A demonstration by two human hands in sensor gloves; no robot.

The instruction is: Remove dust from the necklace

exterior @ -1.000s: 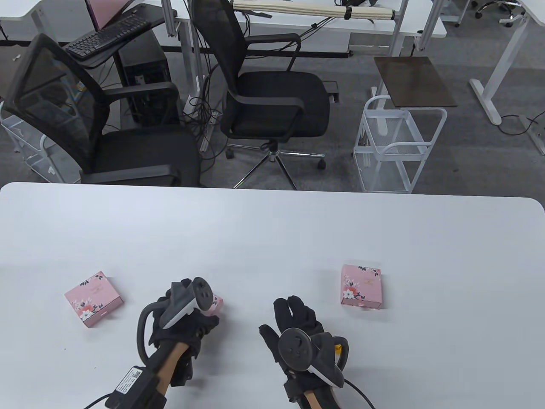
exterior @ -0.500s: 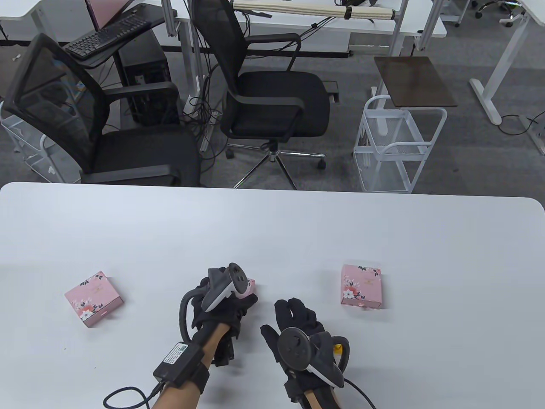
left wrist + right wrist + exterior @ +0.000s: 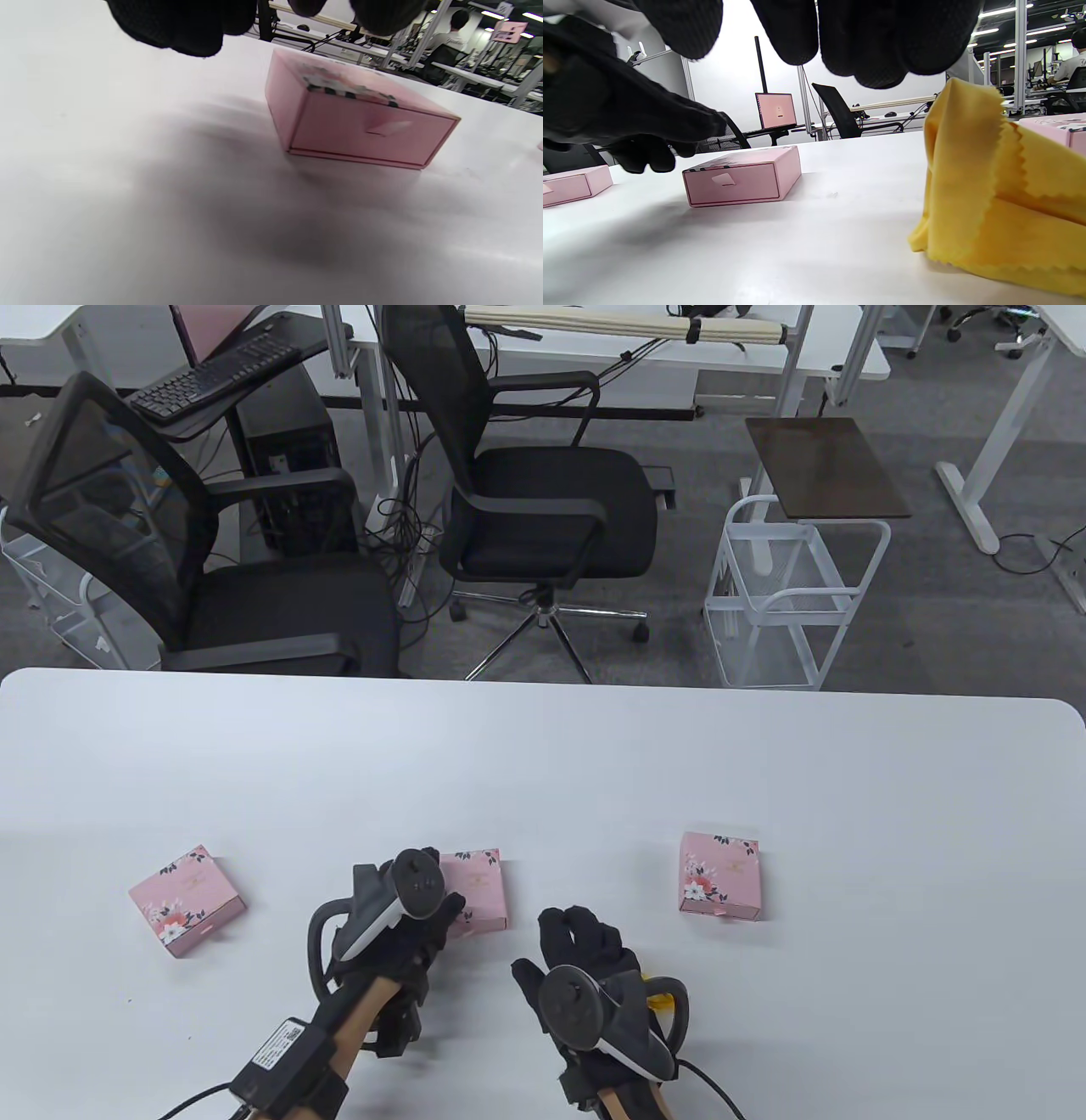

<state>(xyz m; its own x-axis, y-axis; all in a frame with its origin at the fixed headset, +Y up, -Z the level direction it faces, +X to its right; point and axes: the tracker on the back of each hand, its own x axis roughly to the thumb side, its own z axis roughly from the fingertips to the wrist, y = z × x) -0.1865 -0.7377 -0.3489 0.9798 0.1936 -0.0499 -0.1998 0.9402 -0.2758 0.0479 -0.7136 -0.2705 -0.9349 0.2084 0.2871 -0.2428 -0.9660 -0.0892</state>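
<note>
A small pink floral drawer box (image 3: 482, 891) lies flat on the white table (image 3: 543, 763), its drawer closed with the pull tab facing me (image 3: 360, 123) (image 3: 742, 178). My left hand (image 3: 437, 920) hovers at the box's left edge, its fingers (image 3: 182, 25) loose above the table and off the box. My right hand (image 3: 581, 933) rests low to the right of the box, fingers (image 3: 865, 34) hanging relaxed and holding nothing. A crumpled yellow cloth (image 3: 660, 1003) (image 3: 988, 190) lies on the table under the right wrist. No necklace shows.
Two more pink drawer boxes lie on the table, one at the left (image 3: 187, 899) and one at the right (image 3: 721, 875). Beyond the far table edge stand two black office chairs (image 3: 543, 500) and a white wire cart (image 3: 789, 602).
My left hand carried the middle pink box to the right, set it on the table and drew back to the left, off it. My right hand shifted slightly left.
</note>
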